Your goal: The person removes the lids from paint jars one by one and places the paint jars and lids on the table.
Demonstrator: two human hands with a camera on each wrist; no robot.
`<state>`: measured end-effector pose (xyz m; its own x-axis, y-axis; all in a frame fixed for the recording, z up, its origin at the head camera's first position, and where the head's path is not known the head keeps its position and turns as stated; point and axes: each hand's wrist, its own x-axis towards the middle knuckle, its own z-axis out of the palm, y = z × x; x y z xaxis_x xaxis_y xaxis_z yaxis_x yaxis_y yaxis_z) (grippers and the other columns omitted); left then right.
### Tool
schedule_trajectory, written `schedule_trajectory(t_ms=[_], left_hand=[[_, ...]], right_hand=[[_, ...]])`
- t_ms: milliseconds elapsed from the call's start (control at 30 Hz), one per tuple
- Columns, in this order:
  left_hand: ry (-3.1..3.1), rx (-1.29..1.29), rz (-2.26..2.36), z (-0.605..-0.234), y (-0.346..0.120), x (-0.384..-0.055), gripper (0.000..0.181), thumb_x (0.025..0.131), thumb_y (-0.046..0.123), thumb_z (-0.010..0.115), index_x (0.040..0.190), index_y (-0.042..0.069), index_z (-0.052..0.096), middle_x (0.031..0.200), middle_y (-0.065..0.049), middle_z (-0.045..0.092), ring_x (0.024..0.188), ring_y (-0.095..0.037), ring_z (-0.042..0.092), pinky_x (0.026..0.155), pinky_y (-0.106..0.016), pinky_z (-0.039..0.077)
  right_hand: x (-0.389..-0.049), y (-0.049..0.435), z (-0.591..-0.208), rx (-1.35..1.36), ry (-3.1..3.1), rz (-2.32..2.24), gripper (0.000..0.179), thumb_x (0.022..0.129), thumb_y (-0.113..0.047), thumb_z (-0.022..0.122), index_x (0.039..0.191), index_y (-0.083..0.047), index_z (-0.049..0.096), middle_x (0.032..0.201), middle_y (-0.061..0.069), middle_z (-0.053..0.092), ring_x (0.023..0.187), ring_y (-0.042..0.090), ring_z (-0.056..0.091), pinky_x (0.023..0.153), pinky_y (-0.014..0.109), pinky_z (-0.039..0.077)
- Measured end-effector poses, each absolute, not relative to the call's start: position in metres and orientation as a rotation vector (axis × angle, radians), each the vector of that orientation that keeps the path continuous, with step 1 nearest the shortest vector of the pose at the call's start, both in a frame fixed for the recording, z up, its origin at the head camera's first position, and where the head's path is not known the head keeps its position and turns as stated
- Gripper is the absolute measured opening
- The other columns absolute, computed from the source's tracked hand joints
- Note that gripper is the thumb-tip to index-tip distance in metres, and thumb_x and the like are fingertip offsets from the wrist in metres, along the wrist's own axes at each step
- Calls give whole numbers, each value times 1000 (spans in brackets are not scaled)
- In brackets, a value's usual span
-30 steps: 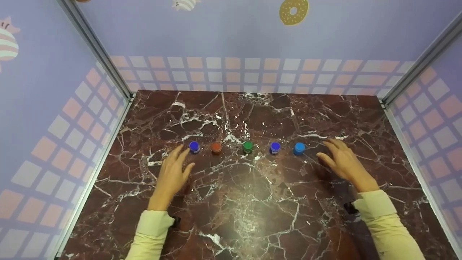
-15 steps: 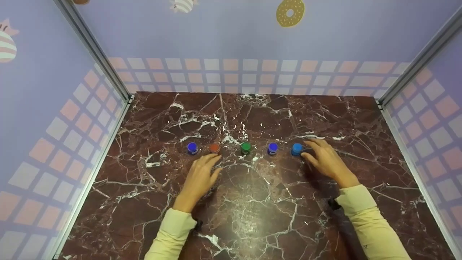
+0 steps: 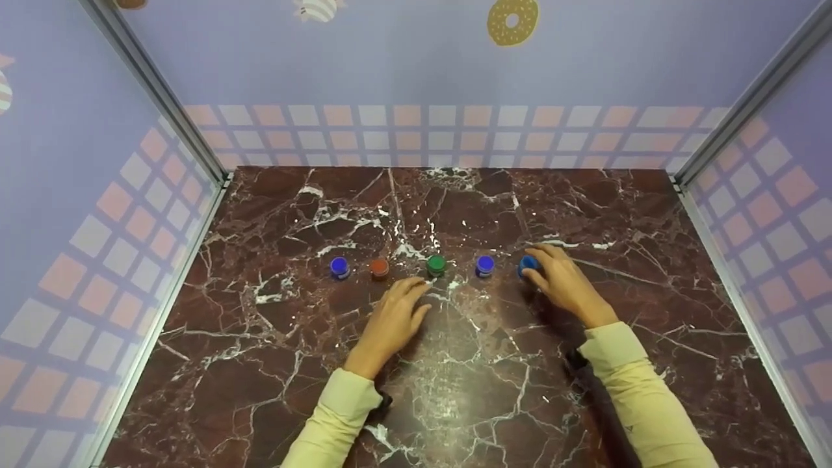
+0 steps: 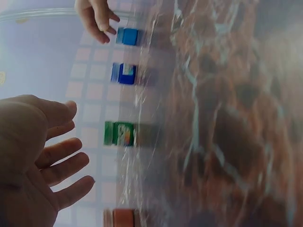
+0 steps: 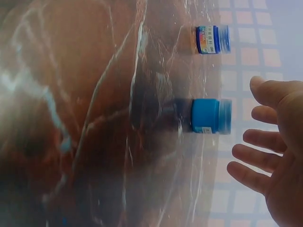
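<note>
On the marbled table (image 3: 468, 396), a dark-blue jar (image 3: 338, 268) stood leftmost, then a red jar (image 3: 379, 269). My left hand (image 3: 394, 315), loose and released, hovered near the green jar (image 3: 435, 265). Beyond stood a second blue jar (image 3: 485, 265), then the light-blue jar (image 5: 208, 116), just beside my right hand (image 3: 567, 283), also released.
</note>
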<state>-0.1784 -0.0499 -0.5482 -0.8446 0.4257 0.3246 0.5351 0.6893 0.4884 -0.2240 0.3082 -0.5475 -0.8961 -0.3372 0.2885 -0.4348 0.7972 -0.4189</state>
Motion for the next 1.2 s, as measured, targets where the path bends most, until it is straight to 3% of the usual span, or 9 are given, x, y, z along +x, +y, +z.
schedule_trajectory(t_ms=[467, 867, 1200], left_hand=[[-2780, -837, -958, -564, -5, -173, 41, 97, 15, 72, 135, 3, 65, 137, -16, 60, 127, -31, 57, 110, -45, 44], [-2771, -781, -905, -579, 9, -154, 36, 95, 17, 74, 129, 5, 67, 117, -8, 64, 107, -26, 63, 94, -43, 53], [-2764, -808, -889, -577, 12, -150, 38, 96, 18, 72, 132, 6, 66, 118, -8, 64, 109, -26, 63, 96, -43, 52]], right_hand=[[-224, 296, -567, 605, -2815, 685, 54, 89, -2, 77, 138, 9, 56, 140, 34, 51, 124, 52, 52, 107, 60, 42], [-203, 282, -571, 662, -2759, 685, 41, 88, 10, 70, 129, 8, 63, 127, 32, 59, 118, 50, 57, 104, 60, 45], [-185, 265, -564, 776, -2725, 628, 34, 87, 9, 72, 120, 6, 68, 110, 20, 64, 101, 40, 64, 89, 54, 55]])
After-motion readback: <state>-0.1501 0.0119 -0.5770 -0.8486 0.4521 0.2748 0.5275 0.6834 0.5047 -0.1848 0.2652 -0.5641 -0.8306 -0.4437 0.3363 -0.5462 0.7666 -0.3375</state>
